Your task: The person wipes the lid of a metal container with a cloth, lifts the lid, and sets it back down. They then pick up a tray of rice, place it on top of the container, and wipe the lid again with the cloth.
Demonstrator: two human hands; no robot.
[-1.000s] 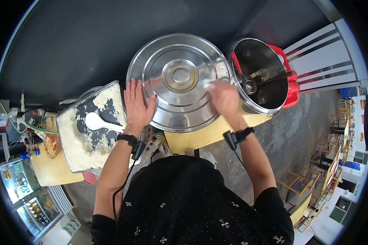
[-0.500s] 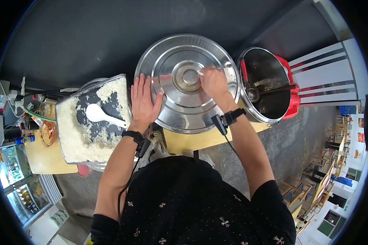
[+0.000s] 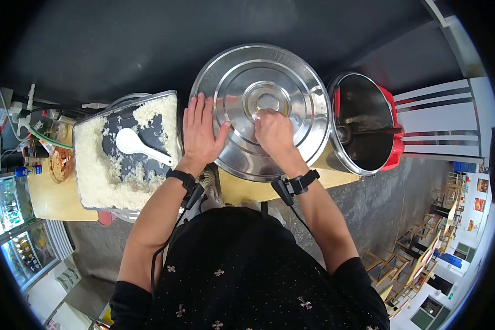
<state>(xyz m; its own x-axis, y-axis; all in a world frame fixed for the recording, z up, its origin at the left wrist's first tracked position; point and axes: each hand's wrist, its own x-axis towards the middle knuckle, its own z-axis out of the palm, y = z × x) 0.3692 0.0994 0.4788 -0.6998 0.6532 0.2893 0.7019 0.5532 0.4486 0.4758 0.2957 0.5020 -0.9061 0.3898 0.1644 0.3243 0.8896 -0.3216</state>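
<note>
A large round steel lid point(image 3: 297, 143) lies in front of me, with a raised knob at its middle. My left hand point(image 3: 202, 132) rests flat on the lid's left part, fingers spread. My right hand point(image 3: 273, 132) is closed just below the knob, pressed against the lid; a small pale bit of something shows at its fingertips, too small to make out. To the left stands a tray of white rice point(image 3: 93, 176), partly emptied in the middle, with a white rice paddle point(image 3: 131, 142) lying in it.
Right of the lid stands an open steel pot point(image 3: 368, 124) with a ladle inside and red parts around it. A yellow board point(image 3: 242, 190) shows under the lid. Further left are a bowl with red residue point(image 3: 60, 165) and a blue-capped bottle point(image 3: 27, 171).
My right hand has moved left and down over the lid, from the knob's right side to below it. My left hand stays flat on the lid. The view has shifted slightly.
</note>
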